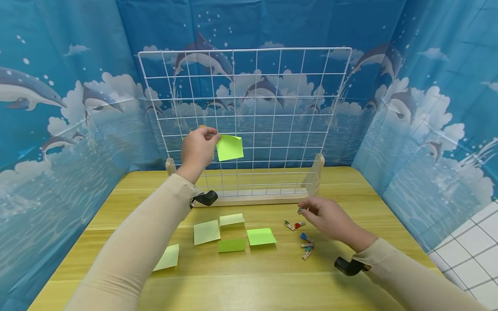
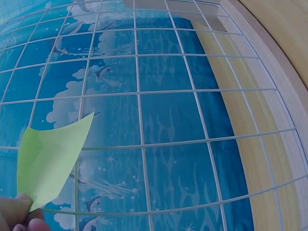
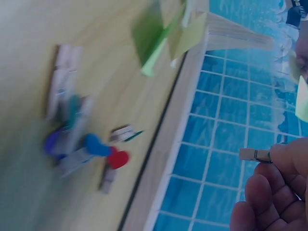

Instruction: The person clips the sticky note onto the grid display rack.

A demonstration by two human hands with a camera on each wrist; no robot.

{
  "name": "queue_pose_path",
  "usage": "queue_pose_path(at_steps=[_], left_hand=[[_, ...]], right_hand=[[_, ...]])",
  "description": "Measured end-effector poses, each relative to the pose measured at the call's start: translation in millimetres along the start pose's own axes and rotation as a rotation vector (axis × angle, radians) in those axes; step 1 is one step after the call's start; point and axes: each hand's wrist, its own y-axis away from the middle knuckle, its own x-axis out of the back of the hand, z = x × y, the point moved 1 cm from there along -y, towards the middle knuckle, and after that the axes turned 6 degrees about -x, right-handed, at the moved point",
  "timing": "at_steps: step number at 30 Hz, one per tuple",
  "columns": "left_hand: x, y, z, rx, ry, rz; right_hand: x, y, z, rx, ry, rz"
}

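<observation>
My left hand (image 1: 197, 149) pinches a bright green sticky note (image 1: 230, 148) by its upper left corner, in front of the white wire grid (image 1: 254, 116). In the left wrist view that note (image 2: 55, 163) curves a little, and whether it touches the wires I cannot tell. Over the table at the right, my right hand (image 1: 327, 217) pinches a small wooden clothespin (image 3: 254, 154) between thumb and fingers. Below that hand lie several more clothespins (image 1: 307, 245) with coloured hearts, among them a red heart (image 3: 118, 158) and a blue heart (image 3: 97, 145).
The grid stands upright in a wooden base (image 1: 253, 199) towards the table's back. Several yellow and green sticky notes (image 1: 206, 232) lie on the wooden table (image 1: 272, 285), some with edges lifted. A dolphin-print curtain (image 1: 264, 26) surrounds the table's back and sides.
</observation>
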Motion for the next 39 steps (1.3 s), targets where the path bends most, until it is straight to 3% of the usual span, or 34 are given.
queue_pose_path(at_steps=[7,17,27,39], left_hand=[[0.5,1.2,0.8,0.001,-0.004,0.003],[0.4,2.8,1.1,-0.007,-0.01,0.007],[0.0,2.6,0.5,-0.005,0.002,0.018],[-0.4,2.7,0.3,0.005,-0.003,0.005]], right_hand=[[3,-17,-22,0.04,-0.032,0.049],[7,-43,-43,0.024,-0.114,0.123],[13,-83,-83,0.03,-0.162,0.222],[7,-122,-125,0.051,-0.247,0.259]])
